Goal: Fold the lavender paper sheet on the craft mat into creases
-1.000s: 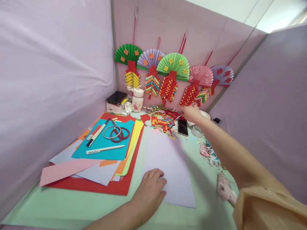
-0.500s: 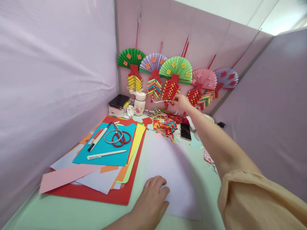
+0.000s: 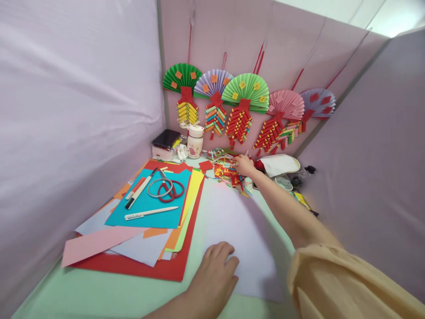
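Observation:
My left hand [image 3: 215, 274] lies flat, fingers loosely spread, on the near edge of a lavender paper sheet [image 3: 239, 221] on the pale green table [image 3: 99, 297]. My right arm stretches far forward. My right hand [image 3: 245, 165] is down on a heap of small rolled paper tubes and strips [image 3: 227, 170] by the back wall. Its fingers are bunched together, and I cannot make out what is between them.
A stack of coloured paper sheets [image 3: 146, 230] lies at left, with red scissors [image 3: 171, 189], a tape ring [image 3: 157, 187], a marker [image 3: 137, 194] and a white pen [image 3: 151, 212] on it. A white bottle [image 3: 195, 141] stands at the back. Paper fans [image 3: 245, 91] hang on the wall.
My right hand reached to the back right, lifted a thin strip toward the hanging fans, then came down onto the heap of paper rolls. My left hand stayed on the lavender sheet.

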The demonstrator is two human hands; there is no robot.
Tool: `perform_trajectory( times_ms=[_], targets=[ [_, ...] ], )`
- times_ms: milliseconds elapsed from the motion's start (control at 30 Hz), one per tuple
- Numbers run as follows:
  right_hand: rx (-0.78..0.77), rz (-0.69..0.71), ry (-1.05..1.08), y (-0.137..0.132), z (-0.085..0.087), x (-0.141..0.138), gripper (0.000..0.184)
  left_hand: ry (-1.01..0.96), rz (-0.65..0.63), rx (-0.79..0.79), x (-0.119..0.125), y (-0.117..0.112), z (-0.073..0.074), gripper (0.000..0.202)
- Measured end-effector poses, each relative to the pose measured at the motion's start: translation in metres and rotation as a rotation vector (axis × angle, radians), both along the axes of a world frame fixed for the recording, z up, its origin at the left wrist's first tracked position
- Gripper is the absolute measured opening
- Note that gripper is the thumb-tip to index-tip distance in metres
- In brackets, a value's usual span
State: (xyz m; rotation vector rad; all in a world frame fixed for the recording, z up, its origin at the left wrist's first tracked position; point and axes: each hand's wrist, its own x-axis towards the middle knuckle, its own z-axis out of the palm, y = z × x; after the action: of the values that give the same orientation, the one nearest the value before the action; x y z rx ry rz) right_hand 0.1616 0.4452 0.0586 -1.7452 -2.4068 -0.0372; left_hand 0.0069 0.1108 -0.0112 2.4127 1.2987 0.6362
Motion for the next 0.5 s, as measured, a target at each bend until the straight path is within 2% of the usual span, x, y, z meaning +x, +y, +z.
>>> perform_trajectory(
  times_ms=[167, 300, 400, 500],
  targets=[
    [-0.1, 0.2, -0.063, -0.054, 0.001, 0.033, 0.021, 0.107, 0.022, 0.058, 0.006, -0.009, -0.004, 0.019],
    [-0.171, 0.342, -0.076, -0.085, -0.012, 0.046, 0.022, 0.164, -0.005, 0.048, 0.011, -0.015, -0.004, 0.027],
    [-0.177, 0.398, -0.064, -0.087, -0.025, 0.038, 0.028, 0.181, -0.03, 0.017, 0.011, -0.015, 0.002, 0.03],
    [-0.143, 0.376, -0.039, -0.075, -0.033, 0.021, 0.034, 0.183, -0.039, 0.002, 0.01, -0.014, 0.009, 0.03]
  ],
)
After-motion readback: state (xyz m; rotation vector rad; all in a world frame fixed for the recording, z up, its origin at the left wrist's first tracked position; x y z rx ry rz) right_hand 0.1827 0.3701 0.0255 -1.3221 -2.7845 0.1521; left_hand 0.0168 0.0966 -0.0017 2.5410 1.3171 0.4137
